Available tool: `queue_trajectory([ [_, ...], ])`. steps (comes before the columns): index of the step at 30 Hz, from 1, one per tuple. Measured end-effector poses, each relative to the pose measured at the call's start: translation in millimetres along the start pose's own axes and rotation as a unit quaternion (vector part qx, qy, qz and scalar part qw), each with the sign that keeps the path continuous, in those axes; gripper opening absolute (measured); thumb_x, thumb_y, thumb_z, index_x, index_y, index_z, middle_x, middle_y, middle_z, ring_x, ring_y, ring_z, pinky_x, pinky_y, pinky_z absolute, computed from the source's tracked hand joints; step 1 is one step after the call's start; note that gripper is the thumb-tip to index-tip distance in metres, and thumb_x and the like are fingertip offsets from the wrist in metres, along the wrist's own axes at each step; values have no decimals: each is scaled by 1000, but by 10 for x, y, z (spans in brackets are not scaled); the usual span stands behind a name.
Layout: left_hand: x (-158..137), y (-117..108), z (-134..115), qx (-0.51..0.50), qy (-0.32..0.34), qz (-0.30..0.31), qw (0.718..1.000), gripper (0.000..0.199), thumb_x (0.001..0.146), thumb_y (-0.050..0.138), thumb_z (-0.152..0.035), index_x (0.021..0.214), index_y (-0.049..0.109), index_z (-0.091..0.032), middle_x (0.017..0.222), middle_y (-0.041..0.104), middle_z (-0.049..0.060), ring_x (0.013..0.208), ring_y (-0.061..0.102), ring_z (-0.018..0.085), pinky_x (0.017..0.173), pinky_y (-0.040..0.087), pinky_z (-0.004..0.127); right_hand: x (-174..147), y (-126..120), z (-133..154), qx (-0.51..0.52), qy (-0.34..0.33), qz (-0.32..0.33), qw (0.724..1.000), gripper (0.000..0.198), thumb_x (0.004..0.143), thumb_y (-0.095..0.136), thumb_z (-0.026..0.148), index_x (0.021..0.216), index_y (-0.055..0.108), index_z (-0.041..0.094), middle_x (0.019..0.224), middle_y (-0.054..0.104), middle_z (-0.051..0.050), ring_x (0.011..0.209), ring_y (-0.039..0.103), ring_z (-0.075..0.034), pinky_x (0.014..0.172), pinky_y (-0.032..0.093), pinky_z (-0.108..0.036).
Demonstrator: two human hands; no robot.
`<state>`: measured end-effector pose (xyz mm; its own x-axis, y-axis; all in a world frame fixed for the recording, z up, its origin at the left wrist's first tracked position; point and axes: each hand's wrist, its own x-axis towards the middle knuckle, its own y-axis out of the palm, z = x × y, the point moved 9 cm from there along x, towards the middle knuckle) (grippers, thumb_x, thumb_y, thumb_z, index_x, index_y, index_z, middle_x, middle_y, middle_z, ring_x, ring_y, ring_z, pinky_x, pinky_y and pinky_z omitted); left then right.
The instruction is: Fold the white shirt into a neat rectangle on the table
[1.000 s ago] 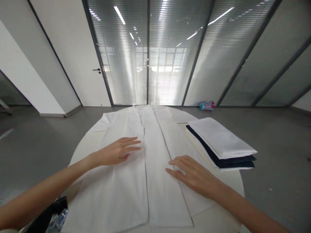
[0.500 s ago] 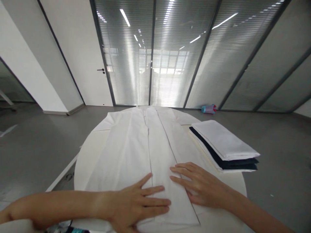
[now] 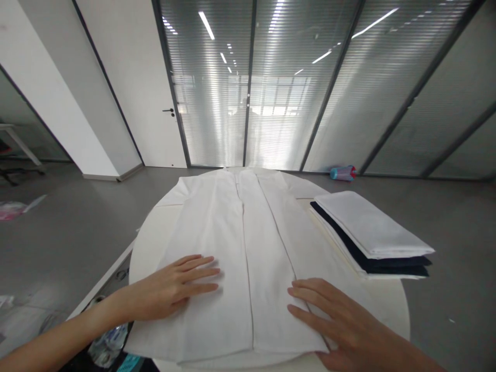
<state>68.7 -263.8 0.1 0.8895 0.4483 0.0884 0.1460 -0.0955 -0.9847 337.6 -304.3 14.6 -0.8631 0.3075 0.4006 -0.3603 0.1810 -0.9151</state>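
A white short-sleeved garment (image 3: 217, 232) lies spread over the round table (image 3: 145, 237), its hem toward me. Two long dark-edged lines run down its front. My left hand (image 3: 176, 287) is over the left panel, palm down with fingers stretched out; whether it touches the cloth I cannot tell. Near the right-hand line and the lower hem, my right hand (image 3: 329, 318) rests on the fabric with its fingers extended. Its thumb is close to the hem's edge. Neither hand grasps anything.
A stack of folded white and dark navy cloth (image 3: 372, 227) sits at the table's right edge. Below left are plastic-wrapped items (image 3: 110, 343). A blue and red object (image 3: 343, 173) lies on the floor by the glass wall (image 3: 279, 124).
My left hand has moved left and away from me, off the middle strip onto the left panel. My right hand has slid toward me along the right line. The view has shifted slightly.
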Motion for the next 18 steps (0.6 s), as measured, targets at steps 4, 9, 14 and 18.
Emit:
queue_trajectory([
  [4, 9, 42, 28, 18, 7, 6, 1000, 79, 81, 50, -2, 154, 35, -28, 158, 40, 1, 150, 28, 26, 123, 28, 49, 10, -9, 46, -42, -37, -5, 998, 44, 92, 58, 35, 131, 59, 15, 120, 67, -16, 120, 57, -25, 102, 47, -42],
  [9, 35, 81, 96, 41, 65, -25, 997, 61, 94, 57, -24, 152, 37, -26, 152, 48, 7, 144, 40, 26, 121, 31, 45, -36, -58, 25, -101, -16, -40, 994, 33, 99, 53, 38, 119, 64, 14, 92, 71, -10, 88, 65, -20, 88, 53, -35],
  [14, 21, 134, 72, 60, 98, -34, 993, 50, 100, 48, -25, 149, 40, -25, 150, 51, 7, 141, 45, 24, 120, 34, 43, -36, -17, -35, -77, 15, -29, 996, 37, 93, 41, 9, 124, 61, 17, 106, 71, -11, 96, 66, -18, 84, 54, -31],
  [18, 4, 140, 12, 55, 104, -26, 993, 48, 98, 50, -27, 146, 45, -20, 150, 51, 9, 142, 43, 25, 120, 34, 44, -9, -76, 0, -79, -4, -37, 996, 33, 96, 41, 10, 122, 62, 15, 100, 73, -10, 93, 67, -18, 89, 52, -33],
])
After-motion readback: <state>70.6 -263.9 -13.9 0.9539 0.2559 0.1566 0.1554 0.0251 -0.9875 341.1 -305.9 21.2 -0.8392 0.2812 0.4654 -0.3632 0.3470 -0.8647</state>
